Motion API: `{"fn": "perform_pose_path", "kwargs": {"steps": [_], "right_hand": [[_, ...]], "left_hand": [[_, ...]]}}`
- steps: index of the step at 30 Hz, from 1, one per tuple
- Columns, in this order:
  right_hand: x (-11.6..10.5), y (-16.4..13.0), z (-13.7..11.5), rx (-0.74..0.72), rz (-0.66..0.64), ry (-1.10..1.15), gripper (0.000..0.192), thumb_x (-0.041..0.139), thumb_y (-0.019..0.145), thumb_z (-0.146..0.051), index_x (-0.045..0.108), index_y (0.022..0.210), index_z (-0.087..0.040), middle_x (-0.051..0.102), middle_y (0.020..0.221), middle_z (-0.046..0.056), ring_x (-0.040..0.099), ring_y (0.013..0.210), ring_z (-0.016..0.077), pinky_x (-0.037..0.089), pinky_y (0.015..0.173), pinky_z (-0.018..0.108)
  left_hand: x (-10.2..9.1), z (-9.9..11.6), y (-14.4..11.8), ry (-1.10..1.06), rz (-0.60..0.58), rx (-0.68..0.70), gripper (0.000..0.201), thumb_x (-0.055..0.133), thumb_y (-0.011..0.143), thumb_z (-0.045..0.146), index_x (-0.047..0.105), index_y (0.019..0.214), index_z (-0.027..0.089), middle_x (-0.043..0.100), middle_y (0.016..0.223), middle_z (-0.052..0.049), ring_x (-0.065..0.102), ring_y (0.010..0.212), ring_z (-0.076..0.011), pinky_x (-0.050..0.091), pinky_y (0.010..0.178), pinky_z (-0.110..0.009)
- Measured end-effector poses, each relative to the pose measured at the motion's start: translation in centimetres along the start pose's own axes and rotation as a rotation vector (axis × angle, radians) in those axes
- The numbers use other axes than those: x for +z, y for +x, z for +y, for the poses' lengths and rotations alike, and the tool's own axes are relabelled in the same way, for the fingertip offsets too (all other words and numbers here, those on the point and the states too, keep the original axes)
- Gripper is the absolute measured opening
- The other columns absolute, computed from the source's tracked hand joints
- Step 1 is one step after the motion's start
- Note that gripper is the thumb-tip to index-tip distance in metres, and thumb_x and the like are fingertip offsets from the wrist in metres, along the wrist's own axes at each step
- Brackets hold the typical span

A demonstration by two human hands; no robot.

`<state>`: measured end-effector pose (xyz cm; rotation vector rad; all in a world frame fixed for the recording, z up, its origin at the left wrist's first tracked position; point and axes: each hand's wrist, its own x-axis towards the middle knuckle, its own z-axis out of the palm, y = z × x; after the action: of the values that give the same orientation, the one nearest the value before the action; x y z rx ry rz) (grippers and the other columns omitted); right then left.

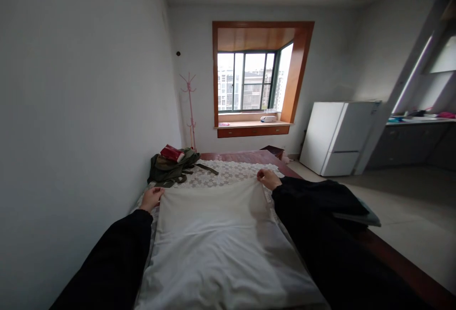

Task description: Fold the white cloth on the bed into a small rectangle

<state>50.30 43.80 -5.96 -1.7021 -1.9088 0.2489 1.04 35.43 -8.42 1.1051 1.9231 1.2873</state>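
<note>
A white cloth [213, 234] is spread over the table in front of me, its far edge pulled fairly straight and its near part wrinkled. My left hand [152, 199] pinches the far left corner. At the far right corner, my right hand [270, 179] grips the cloth between thumb and fingers. Whether the cloth is a garment or a plain sheet I cannot tell. Under it lies a white lace tablecloth [231, 171], which shows beyond the far edge.
A dark green backpack [167, 168] with a red box [172, 153] on it lies at the far left, against the wall. Folded dark cloth [335, 196] lies by my right forearm. The reddish wooden table [249, 156] extends toward the window. A white fridge [338, 136] stands beyond, right.
</note>
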Motion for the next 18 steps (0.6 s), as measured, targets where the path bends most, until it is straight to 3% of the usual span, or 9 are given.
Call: {"fn": "perform_pose_path", "kwargs": {"steps": [5,10,13,16,18], "right_hand": [[2.8,1.4,0.1,0.059,-0.037,-0.163,0.017,0.057,0.082,-0.011,0.068,0.092,-0.019,0.073,0.096,0.008,0.064,0.091,0.0212,0.042,0.079,0.030],[2.9,0.1,-1.2,0.036,-0.039,-0.254,0.040,0.058,0.087,-0.019,0.056,0.127,-0.021,0.066,0.125,0.012,0.061,0.107,0.0256,0.040,0.090,0.035],[1.5,-4.4,-2.2,-0.087,-0.105,-0.232,0.030,0.056,0.091,-0.029,0.059,0.120,-0.024,0.071,0.112,0.006,0.065,0.092,0.0207,0.042,0.081,0.031],[-0.9,-12.1,-1.7,-0.173,-0.256,-0.185,0.019,0.055,0.091,-0.041,0.065,0.099,-0.027,0.073,0.088,0.001,0.065,0.075,0.0178,0.042,0.068,0.029],[-2.6,-17.7,-0.2,-0.121,-0.308,-0.163,0.023,0.055,0.091,-0.047,0.065,0.093,-0.027,0.072,0.082,0.000,0.065,0.069,0.0178,0.042,0.063,0.028]], "left_hand": [[1.3,-1.8,2.7,0.160,0.022,0.015,0.021,0.060,0.092,0.035,0.062,0.098,0.015,0.069,0.089,-0.002,0.064,0.070,-0.0132,0.053,0.064,-0.028],[-0.3,-2.1,2.2,0.331,-0.044,0.114,0.028,0.067,0.076,0.033,0.063,0.098,0.016,0.073,0.095,-0.007,0.067,0.088,-0.0203,0.050,0.074,-0.027],[-2.9,-1.9,-1.7,0.446,-0.171,0.166,0.027,0.070,0.070,0.042,0.067,0.085,0.021,0.073,0.086,-0.004,0.067,0.086,-0.0224,0.048,0.074,-0.028],[-6.2,-2.2,-8.7,0.716,-0.353,0.250,0.035,0.059,0.078,0.058,0.067,0.079,0.024,0.073,0.077,-0.002,0.066,0.073,-0.0223,0.045,0.066,-0.030],[-8.3,-3.1,-13.8,0.795,-0.378,0.211,0.040,0.053,0.082,0.063,0.067,0.082,0.026,0.073,0.076,-0.001,0.067,0.070,-0.0221,0.045,0.064,-0.030]]}}
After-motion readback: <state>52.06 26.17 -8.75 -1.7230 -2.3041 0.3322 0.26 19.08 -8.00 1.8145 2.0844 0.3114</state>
